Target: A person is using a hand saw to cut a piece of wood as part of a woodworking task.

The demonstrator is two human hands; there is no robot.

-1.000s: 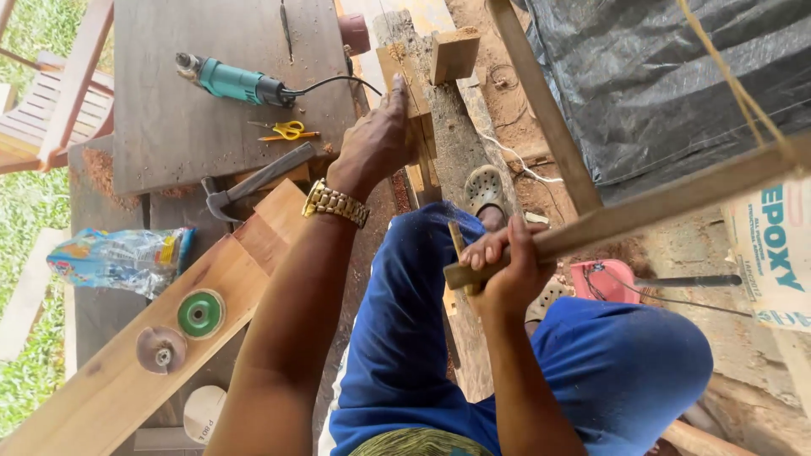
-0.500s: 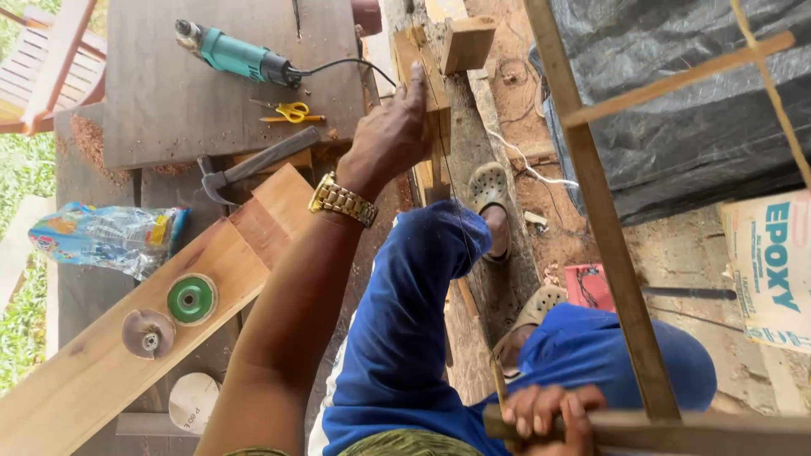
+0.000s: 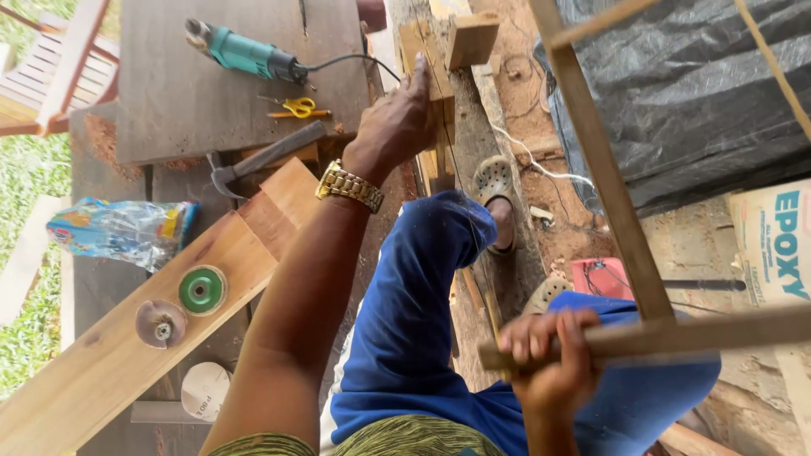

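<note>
The right hand point(image 3: 553, 359) is closed around the end of a thin wood frame point(image 3: 642, 333). The bar it holds runs sideways, out to the right edge of the view. A second bar of the same frame goes up and away from the hand, toward the top. So the frame lies to the right, well apart from the left hand.

The left hand point(image 3: 397, 127) reaches far forward. Its palm and fingers lie flat against a standing wood block point(image 3: 435, 63) at the edge of the table point(image 3: 169, 101). It seems to press rather than grip, but the far side of the fingers is hidden.

A crinkly blue bag point(image 3: 118, 228) with bright patches lies on the left of the table. A pale box point(image 3: 773, 245) with big blue letters sits at the right edge, under a black plastic sheet point(image 3: 693, 93).
</note>
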